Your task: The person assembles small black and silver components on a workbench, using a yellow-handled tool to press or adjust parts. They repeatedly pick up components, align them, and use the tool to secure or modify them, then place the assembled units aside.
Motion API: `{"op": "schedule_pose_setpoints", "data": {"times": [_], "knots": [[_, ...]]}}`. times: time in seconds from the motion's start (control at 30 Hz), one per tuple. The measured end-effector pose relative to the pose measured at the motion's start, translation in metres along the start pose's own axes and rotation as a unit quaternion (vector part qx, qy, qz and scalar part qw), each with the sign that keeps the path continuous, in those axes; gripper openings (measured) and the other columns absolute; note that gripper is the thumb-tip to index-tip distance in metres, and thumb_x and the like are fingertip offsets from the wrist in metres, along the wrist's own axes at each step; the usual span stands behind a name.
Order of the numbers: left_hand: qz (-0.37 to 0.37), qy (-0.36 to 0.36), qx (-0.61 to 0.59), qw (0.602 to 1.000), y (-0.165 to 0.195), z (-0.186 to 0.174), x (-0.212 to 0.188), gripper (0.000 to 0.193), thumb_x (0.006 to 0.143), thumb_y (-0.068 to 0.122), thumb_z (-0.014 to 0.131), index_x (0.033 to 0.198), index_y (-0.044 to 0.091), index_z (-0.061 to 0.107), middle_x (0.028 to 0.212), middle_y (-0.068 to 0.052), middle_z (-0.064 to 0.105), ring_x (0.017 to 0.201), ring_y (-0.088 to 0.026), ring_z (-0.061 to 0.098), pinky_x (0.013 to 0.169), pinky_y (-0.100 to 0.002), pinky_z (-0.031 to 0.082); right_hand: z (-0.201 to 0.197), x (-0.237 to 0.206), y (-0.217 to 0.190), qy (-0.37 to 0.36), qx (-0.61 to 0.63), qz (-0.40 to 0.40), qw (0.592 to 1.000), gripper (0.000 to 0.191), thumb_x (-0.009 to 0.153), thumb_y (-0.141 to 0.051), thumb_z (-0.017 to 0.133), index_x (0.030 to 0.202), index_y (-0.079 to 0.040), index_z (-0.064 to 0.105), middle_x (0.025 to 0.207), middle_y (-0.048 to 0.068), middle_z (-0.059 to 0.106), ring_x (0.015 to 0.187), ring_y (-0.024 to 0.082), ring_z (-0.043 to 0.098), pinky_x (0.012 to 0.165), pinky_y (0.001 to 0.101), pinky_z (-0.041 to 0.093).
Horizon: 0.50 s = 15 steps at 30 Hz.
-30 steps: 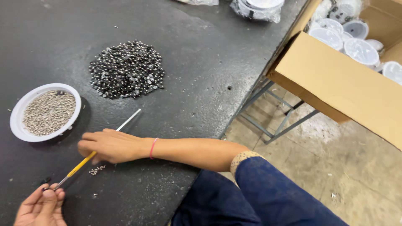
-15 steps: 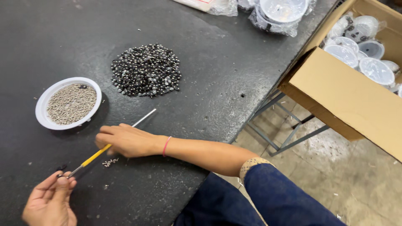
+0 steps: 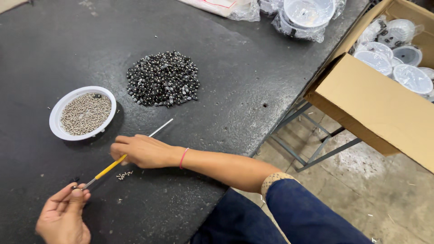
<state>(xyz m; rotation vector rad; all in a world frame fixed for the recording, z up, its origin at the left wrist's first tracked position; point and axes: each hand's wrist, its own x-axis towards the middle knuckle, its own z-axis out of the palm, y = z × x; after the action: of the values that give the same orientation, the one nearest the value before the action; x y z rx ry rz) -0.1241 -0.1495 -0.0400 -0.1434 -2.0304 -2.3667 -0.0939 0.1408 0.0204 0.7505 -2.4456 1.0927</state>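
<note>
Yellow-handled screwdriver [image 3: 108,167] lying low across near-left dark table [image 3: 235,104], right hand [image 3: 142,150] closed around its handle, left hand [image 3: 63,217] pinching its tip (fingers together), white bowl of small screws [image 3: 82,113] far left, black parts heap [image 3: 163,78] beyond, cardboard box [image 3: 379,108] right.

At the far edge of the black table [image 3: 68,45] we see a clear plastic bag with a white and red label [image 3: 226,7], and just beside it, toward the far right corner, a clear plastic bag of round white lids [image 3: 307,18]. Off the table's right edge stands an open brown cardboard box [image 3: 384,108], holding round white pieces wrapped in clear film [image 3: 398,68].
</note>
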Motion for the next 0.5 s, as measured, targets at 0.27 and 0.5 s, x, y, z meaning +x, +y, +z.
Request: {"op": "schedule_pose_setpoints", "data": {"times": [0.27, 0.5], "knots": [[0.003, -0.002, 0.006, 1.0, -0.013, -0.005, 0.0, 0.026, 0.103, -0.006, 0.07, 0.126, -0.012, 0.06, 0.116, -0.02, 0.069, 0.096, -0.02, 0.071, 0.091, -0.028, 0.061, 0.009, 0.0, 0.003, -0.008, -0.125, 0.021, 0.992, 0.013, 0.09, -0.017, 0.062, 0.102, -0.021, 0.064, 0.095, -0.003, 0.068, 0.1, 0.021, 0.069, 0.082, 0.0427, 0.047], [-0.062, -0.135, 0.105, 0.983, -0.023, -0.033, 0.051, 0.021, 0.109, 0.001, 0.064, 0.126, -0.008, 0.055, 0.115, -0.023, 0.069, 0.1, -0.023, 0.071, 0.091, -0.034, 0.059, 0.01, -0.008, 0.004, 0.002, -0.012, 0.013, 1.0, 0.017, 0.092, -0.022, 0.065, 0.107, -0.015, 0.061, 0.105, 0.005, 0.065, 0.098, 0.023, 0.067, 0.081, 0.0368, 0.048]]}}
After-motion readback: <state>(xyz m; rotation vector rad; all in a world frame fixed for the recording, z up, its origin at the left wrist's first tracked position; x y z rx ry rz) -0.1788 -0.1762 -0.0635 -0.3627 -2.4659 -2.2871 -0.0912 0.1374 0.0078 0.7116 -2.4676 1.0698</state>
